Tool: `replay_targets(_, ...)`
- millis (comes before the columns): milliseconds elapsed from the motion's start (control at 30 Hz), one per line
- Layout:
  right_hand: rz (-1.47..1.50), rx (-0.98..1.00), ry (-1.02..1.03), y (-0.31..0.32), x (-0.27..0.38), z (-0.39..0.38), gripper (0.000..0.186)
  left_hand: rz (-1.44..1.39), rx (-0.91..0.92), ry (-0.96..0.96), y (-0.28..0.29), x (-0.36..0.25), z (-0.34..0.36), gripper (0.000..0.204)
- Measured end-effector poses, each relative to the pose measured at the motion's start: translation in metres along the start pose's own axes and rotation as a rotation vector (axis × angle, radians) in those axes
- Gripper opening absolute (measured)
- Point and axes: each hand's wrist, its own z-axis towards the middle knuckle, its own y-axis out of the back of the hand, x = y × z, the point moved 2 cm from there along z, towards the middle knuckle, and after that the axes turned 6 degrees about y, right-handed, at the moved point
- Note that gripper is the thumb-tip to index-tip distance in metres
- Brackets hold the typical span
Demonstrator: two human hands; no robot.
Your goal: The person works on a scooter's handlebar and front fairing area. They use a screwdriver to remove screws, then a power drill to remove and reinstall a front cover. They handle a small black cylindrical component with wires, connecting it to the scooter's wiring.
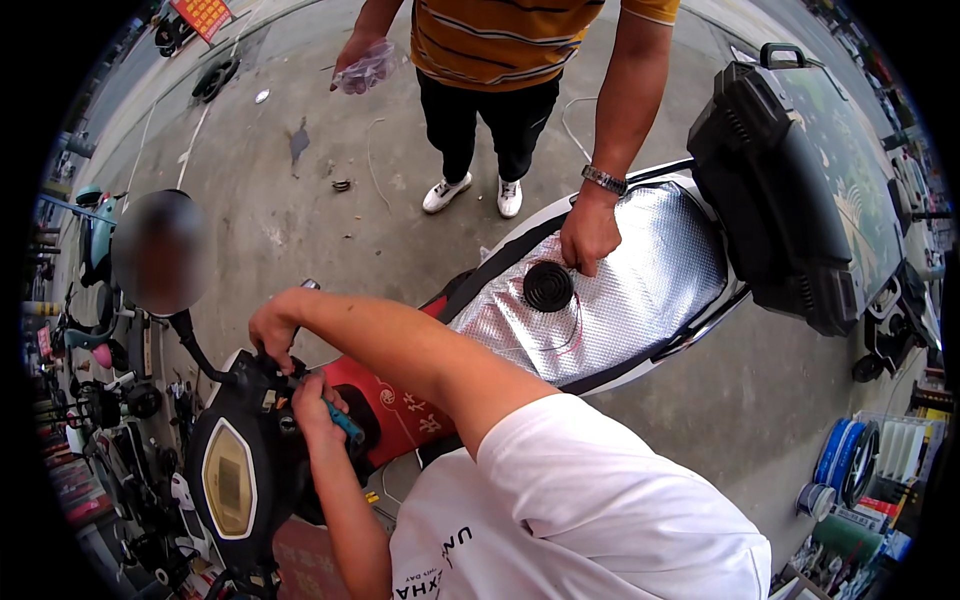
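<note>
Teal-handled tool: gripped in left hand, at black handlebar housing. Right hand: fingers bent down at the housing, hold indistinct. Work: judged under way, both hands engaged; finished and remaining portions cannot be told.

The one view is a wide fisheye from the wearer's head, upright and pitched steeply down, close above the left hand and right hand — both left of centre. It looks across the scooter from one side, reaching past the right hand to open pavement; farther from the hands — toward the round, black-bordered rim — straight lines bow.
</note>
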Motion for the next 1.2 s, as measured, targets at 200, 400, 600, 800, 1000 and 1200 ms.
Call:
replay_targets(200,-0.055,-0.012,-0.004,0.002,0.002,-0.005,0.041,0.1,-0.102,-0.092,0.0,0.005,0.006,0.019)
replay_targets(400,-0.007,0.063,0.022,0.002,0.001,-0.005,0.044,0.165,-0.153,-0.121,-0.006,0.005,0.004,0.017)
replay_targets(600,-0.093,0.011,-0.012,0.006,0.002,-0.01,0.065,-0.003,0.28,0.176,0.002,-0.016,-0.012,0.023)
replay_targets(800,-0.474,0.258,-0.27,0.024,0.003,-0.02,0.077,-0.054,0.433,0.211,0.006,-0.013,-0.014,0.016)
replay_targets(1000,-0.358,0.11,-0.265,0.007,-0.014,-0.024,0.048,0.486,0.627,0.098,-0.01,0.035,-0.032,0.033)
replay_targets(1200,-0.514,-0.012,-0.248,0.003,0.01,-0.048,0.038,0.8,-0.004,-0.346,0.05,0.072,-0.012,0.026)
